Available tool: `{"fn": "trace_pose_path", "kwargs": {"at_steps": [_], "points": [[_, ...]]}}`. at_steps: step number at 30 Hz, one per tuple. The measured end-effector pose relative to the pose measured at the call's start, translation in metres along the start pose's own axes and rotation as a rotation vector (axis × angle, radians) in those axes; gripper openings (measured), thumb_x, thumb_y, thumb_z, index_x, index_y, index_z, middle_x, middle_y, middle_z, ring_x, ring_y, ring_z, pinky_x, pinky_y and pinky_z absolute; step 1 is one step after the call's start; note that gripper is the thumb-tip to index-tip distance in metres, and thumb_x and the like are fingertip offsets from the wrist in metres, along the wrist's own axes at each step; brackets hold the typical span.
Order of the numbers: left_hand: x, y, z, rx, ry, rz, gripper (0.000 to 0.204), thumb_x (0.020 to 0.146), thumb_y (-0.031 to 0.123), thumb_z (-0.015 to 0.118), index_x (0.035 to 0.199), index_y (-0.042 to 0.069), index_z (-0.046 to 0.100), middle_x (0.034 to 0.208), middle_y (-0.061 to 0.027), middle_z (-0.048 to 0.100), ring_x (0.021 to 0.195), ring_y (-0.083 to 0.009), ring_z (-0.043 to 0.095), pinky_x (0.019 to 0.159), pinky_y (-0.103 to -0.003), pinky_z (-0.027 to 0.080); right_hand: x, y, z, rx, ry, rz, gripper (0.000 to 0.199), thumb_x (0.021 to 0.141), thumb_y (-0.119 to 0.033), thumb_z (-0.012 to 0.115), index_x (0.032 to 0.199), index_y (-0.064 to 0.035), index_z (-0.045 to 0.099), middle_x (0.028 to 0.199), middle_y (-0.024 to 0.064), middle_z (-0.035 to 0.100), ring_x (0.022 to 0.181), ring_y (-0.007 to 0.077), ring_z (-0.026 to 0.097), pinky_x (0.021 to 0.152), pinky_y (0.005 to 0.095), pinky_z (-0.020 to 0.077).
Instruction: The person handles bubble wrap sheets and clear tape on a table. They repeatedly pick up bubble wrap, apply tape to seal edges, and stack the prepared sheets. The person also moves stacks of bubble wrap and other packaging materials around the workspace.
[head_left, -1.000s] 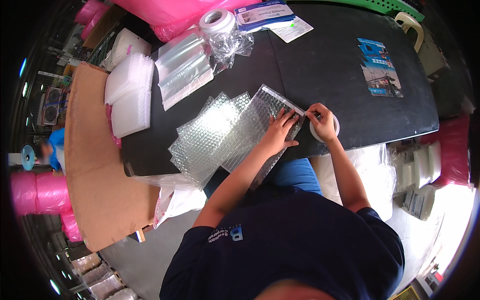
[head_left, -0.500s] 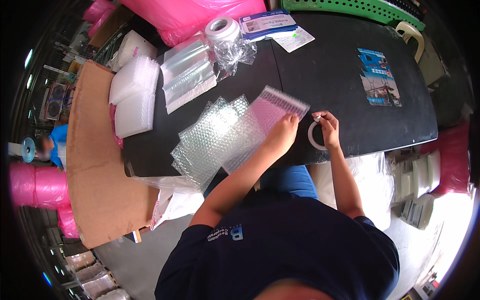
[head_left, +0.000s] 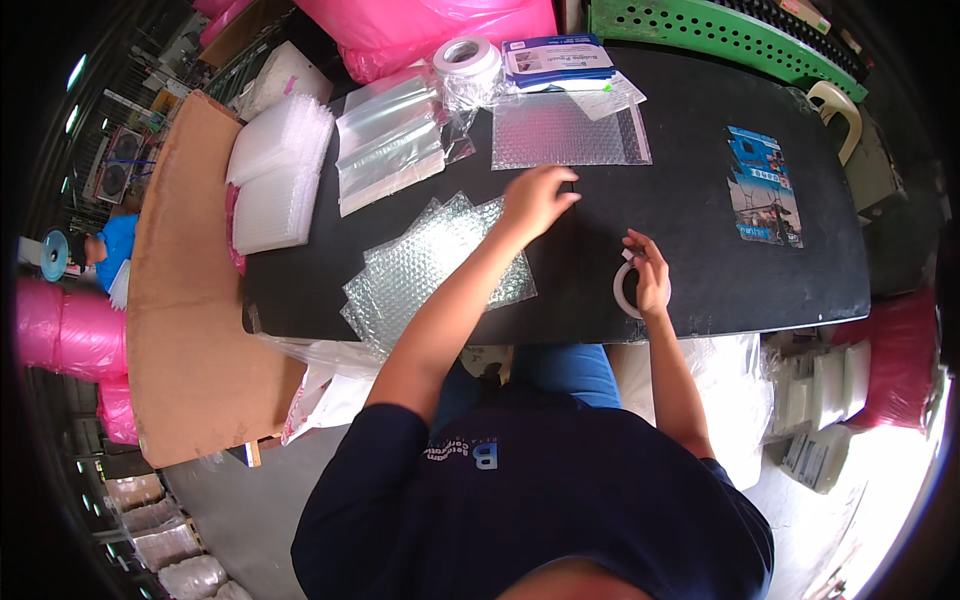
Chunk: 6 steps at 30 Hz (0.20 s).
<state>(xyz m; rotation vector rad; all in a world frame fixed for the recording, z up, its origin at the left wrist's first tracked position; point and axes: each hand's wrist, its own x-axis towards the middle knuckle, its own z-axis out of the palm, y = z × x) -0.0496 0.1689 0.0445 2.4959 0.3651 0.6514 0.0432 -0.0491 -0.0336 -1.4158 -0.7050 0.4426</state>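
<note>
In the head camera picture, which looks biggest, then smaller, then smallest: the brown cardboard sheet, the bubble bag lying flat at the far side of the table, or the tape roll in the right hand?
1. Cardboard sheet, by far the largest.
2. Bubble bag.
3. Tape roll held in the right hand, the smallest.

black table (head_left: 700, 215) | clear bubbled sheets (head_left: 435, 270) | white tape roll (head_left: 627, 290) (pink bags (head_left: 440, 30) behind)

black worktable (head_left: 700, 230), grey floor (head_left: 240, 500), green crate (head_left: 720, 40)
</note>
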Motion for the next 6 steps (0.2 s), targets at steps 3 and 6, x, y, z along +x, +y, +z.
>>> {"fn": "trace_pose_path", "kwargs": {"at_steps": [3,6], "points": [[-0.064,-0.051,-0.052,0.134,0.237,-0.345,0.048,0.059,0.022,0.079,0.101,0.009,0.059,0.104,-0.0108,0.059,0.101,-0.0276,0.054,0.088,-0.037,0.041,-0.002,0.0,0.009,-0.209,-0.007,-0.084,0.046,0.072,0.009,0.034,0.114,0.0021,0.053,0.113,0.0141,0.052,0.101,0.0224,0.053,0.084,0.0288,0.044],[-0.112,-0.079,-0.094,0.519,-0.142,-0.914,0.089,0.058,0.025,0.081,0.132,0.018,0.034,0.135,-0.0101,0.036,0.128,-0.024,0.03,0.099,-0.053,0.028,-0.004,-0.006,0.011,-0.455,-0.021,-0.006,0.047,0.075,0.012,0.035,0.115,-0.004,0.054,0.116,0.0147,0.049,0.102,0.027,0.054,0.085,0.0283,0.0464]]}}
